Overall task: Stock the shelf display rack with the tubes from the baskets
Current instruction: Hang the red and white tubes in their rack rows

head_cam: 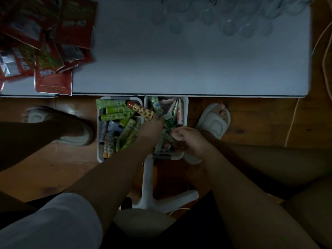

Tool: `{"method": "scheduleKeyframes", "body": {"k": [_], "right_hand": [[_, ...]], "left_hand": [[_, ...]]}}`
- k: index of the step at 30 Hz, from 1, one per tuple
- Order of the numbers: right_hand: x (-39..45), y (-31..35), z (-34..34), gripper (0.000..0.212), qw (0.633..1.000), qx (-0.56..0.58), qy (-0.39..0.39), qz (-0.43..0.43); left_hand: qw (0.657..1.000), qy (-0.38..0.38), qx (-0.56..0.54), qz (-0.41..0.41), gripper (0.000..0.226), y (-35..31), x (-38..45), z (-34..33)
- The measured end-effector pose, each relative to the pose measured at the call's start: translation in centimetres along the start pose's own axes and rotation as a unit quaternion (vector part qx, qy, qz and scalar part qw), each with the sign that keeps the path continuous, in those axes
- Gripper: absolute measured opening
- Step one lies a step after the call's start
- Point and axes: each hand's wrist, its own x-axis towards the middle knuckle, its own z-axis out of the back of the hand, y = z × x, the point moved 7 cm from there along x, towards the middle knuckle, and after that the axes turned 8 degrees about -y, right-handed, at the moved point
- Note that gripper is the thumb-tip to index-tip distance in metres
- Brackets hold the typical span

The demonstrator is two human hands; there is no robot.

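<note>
The left hand (150, 127) grips a giraffe-patterned orange-capped tube (141, 109) over two white plastic baskets (99, 155) on the floor, both heaped with green and patterned tubes (115, 115). The right hand (190, 139) curls over the right basket; its grasp is unclear.

We see a dim, underexposed view: the pale worktop (179, 60) catches the most light, the red packets (48, 33) at top left are motion-blurred, and the wide lens bends the edges.
</note>
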Motion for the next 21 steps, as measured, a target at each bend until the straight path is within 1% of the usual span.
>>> {"method": "scheduleKeyframes", "body": {"k": [2,3,5,7,8,10,11,14,16,18,19,21], "right_hand": [[-0.2,-0.1,-0.1,0.018,0.992,0.118,0.034,-0.035],[-0.2,0.1,0.1,0.020,0.987,0.152,0.039,-0.027],[-0.6,1.3,0.5,0.023,0.989,0.142,0.035,0.026],[-1.5,2.5,0.7,0.032,0.992,0.107,0.010,0.068],[-2.0,3.1,0.8,0.028,0.992,0.090,-0.012,0.086],[-3.6,4.5,1.2,0.016,0.988,0.079,-0.058,0.119],[-4.3,5.1,1.5,0.017,0.985,0.083,-0.077,0.130],[-6.9,7.3,1.9,0.022,0.981,0.058,-0.097,0.160],[-9.2,9.0,1.6,0.021,0.978,0.041,-0.087,0.185],[-11.8,10.8,0.9,0.023,0.973,0.022,-0.070,0.220],[-13.0,11.8,0.5,0.025,0.969,0.013,-0.061,0.240],[-15.2,13.8,-0.4,0.028,0.959,0.000,-0.035,0.280]], "left_hand": [[1.000,0.005,-0.014,-0.008,0.067,0.1,0.2,0.4],[0.999,0.011,-0.031,-0.010,0.065,0.1,0.2,0.7],[0.998,0.014,-0.065,-0.015,0.047,0.2,0.0,1.6],[0.995,-0.009,-0.101,-0.022,0.023,0.4,-0.3,3.1],[0.992,-0.022,-0.126,-0.019,0.015,0.6,-0.5,3.9],[0.981,-0.047,-0.186,-0.002,0.009,1.3,-1.0,5.8],[0.974,-0.064,-0.219,0.005,0.007,1.6,-1.2,7.0],[0.933,-0.122,-0.339,0.017,0.002,2.5,-2.6,11.4],[0.899,-0.154,-0.410,0.014,0.007,3.3,-3.9,14.3],[0.869,-0.176,-0.463,-0.011,0.012,3.9,-5.2,17.2],[0.850,-0.181,-0.495,-0.024,0.014,4.3,-5.9,18.7],[0.803,-0.159,-0.573,-0.046,0.015,4.7,-7.3,21.5]]}}
